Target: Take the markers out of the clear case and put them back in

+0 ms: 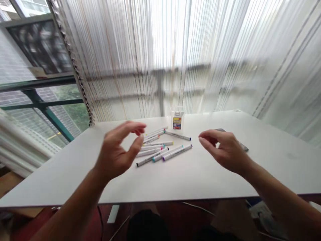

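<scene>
Several white marker pens with coloured ends lie loosely across the middle of the white table. To their left, my left hand hovers over the table, thumb and fingers apart and nothing between them; it hides the ends of some pens. On the other side, my right hand is held in the air with its fingers curled and the thumb brought to the index finger. No object shows in it. Behind the pens stands a clear plastic case with a yellow, red and blue label.
A dark flat object, perhaps a phone, lies partly hidden behind my right hand. A sheer striped curtain hangs along the far table edge. To the left is a window with a green frame. Cables run across the floor below.
</scene>
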`<state>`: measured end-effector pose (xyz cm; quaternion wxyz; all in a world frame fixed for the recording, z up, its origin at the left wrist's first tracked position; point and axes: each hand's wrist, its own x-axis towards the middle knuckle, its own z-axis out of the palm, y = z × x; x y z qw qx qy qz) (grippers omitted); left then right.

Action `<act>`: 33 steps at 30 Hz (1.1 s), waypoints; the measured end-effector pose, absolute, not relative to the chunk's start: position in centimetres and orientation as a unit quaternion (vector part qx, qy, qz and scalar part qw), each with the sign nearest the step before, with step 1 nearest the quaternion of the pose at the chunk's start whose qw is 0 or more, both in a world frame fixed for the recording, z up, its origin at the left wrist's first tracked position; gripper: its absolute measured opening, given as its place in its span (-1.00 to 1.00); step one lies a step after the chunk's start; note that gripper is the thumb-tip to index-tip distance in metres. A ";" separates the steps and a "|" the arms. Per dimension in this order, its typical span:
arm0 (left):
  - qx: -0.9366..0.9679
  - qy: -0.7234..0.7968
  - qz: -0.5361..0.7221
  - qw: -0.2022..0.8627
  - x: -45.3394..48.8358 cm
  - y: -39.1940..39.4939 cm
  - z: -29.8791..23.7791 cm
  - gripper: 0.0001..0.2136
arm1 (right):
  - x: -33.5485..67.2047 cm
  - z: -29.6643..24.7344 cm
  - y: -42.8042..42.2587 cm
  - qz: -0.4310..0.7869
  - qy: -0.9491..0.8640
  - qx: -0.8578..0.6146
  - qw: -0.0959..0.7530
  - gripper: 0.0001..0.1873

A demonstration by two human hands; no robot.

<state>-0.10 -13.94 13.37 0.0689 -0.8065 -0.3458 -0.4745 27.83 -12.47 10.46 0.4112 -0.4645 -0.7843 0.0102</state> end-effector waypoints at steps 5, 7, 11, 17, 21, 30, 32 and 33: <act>-0.843 -0.422 -0.333 -0.002 3.3 -4.8 9.4 -0.84 | 25.1 7.5 -3.9 0.042 -0.787 -0.551 0.274 -0.79; -0.842 -0.453 -0.293 -0.009 4.2 -2.1 7.4 -0.83 | 24.3 6.3 -1.4 0.036 -0.784 -0.573 0.235 -0.80; -0.852 -0.450 -0.268 -0.014 4.4 0.8 4.5 -0.84 | 23.3 4.2 1.7 0.033 -0.776 -0.592 0.215 -0.80; -0.850 -0.409 -0.323 -0.072 2.9 1.6 1.6 -0.80 | 23.1 1.4 2.0 0.094 -0.803 -0.511 0.291 -0.82; -0.837 -0.414 -0.341 -0.111 2.7 1.5 1.0 -0.80 | 23.2 1.1 1.4 0.124 -0.797 -0.477 0.350 -0.81; -0.845 -0.417 -0.299 -0.150 2.5 1.5 1.0 -0.81 | 23.8 0.8 1.9 0.159 -0.779 -0.494 0.353 -0.78; -0.847 -0.416 -0.292 -0.153 2.4 1.6 1.0 -0.81 | 24.0 1.0 2.0 0.171 -0.770 -0.501 0.356 -0.77; -0.847 -0.417 -0.292 -0.154 2.4 1.6 1.1 -0.81 | 24.0 1.1 2.1 0.175 -0.767 -0.503 0.358 -0.77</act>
